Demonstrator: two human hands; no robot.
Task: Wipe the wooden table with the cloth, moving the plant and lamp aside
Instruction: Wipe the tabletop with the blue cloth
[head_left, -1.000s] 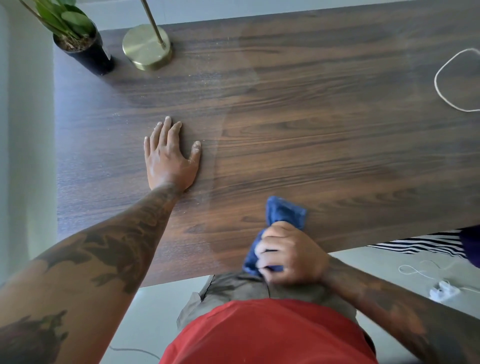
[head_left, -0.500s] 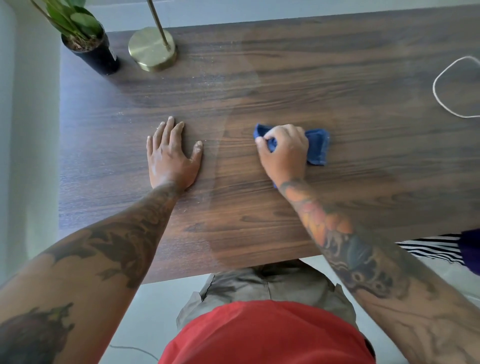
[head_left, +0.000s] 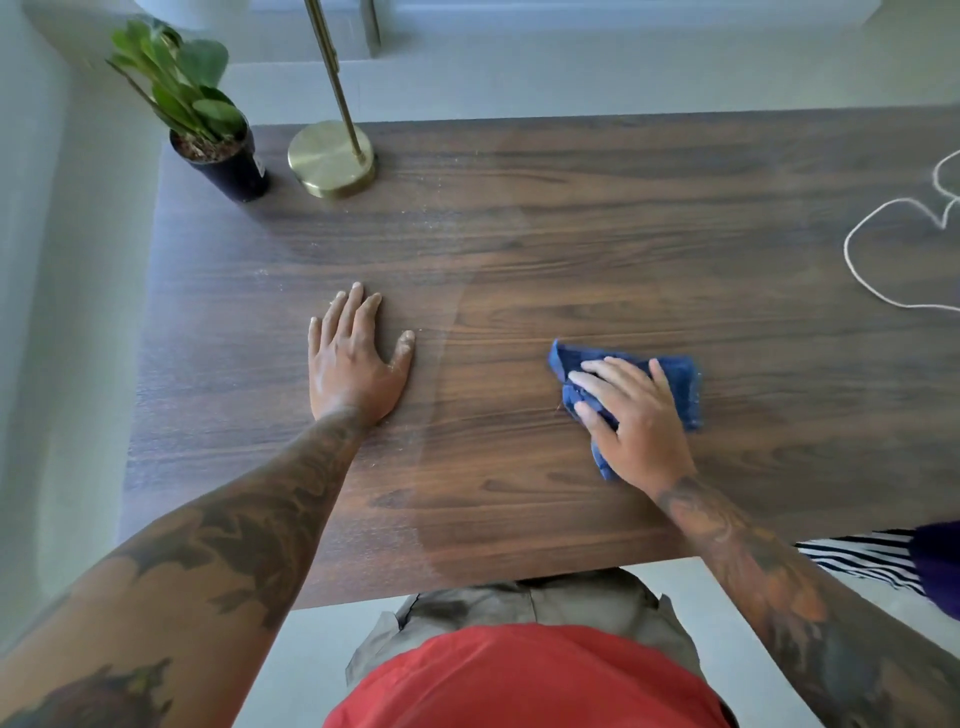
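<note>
A dark wooden table (head_left: 597, 234) fills the view. My right hand (head_left: 631, 415) presses a crumpled blue cloth (head_left: 678, 382) flat against the table, right of centre. My left hand (head_left: 353, 358) lies palm down with fingers spread on the wood, left of centre, holding nothing. A green plant in a black pot (head_left: 223, 156) stands at the far left corner. Just right of it stands the lamp, with its round brass base (head_left: 332, 158) and a thin brass stem rising out of view. Pale dust specks show on the left part of the wood.
A white cord (head_left: 878, 260) loops on the table at the far right. A striped cloth (head_left: 867, 558) and something purple (head_left: 935, 561) lie beyond the near right edge. The table's left edge runs along a pale wall.
My right hand carried the cloth from the near edge up onto the table, then slid it to the right. My left hand stayed flat in place.
</note>
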